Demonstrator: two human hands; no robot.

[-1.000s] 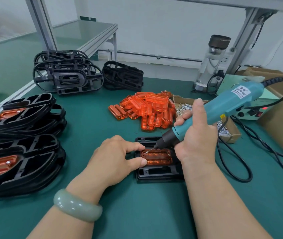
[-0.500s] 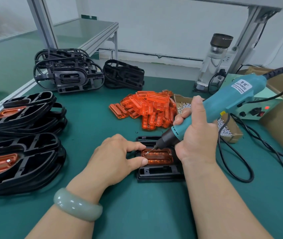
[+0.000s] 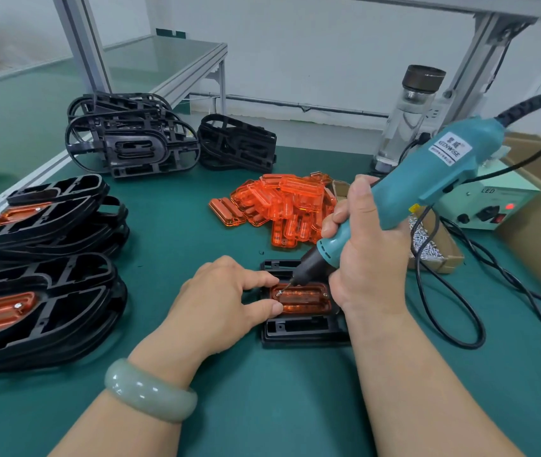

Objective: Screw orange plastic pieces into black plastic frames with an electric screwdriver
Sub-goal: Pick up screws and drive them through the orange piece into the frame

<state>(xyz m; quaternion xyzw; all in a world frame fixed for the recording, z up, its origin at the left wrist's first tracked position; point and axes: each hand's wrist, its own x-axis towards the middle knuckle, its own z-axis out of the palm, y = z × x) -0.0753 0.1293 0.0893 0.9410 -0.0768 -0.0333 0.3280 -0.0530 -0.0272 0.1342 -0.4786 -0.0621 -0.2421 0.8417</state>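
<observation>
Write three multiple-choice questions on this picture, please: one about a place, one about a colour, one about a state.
1. Which part of the seated orange piece does the bit of the electric screwdriver touch? A) left end B) middle C) right end
2. What colour is the screwdriver's body? A) yellow B) teal C) red
3. What is the left hand doing? A) lifted, touching nothing B) gripping the screwdriver C) resting thumb and forefinger on the black frame at the orange piece's left edge
Answers: 1 A, the bit meets a screw there; 2 B, the housing is teal; 3 C, its fingertips lie there while the right hand grips the tool.
</observation>
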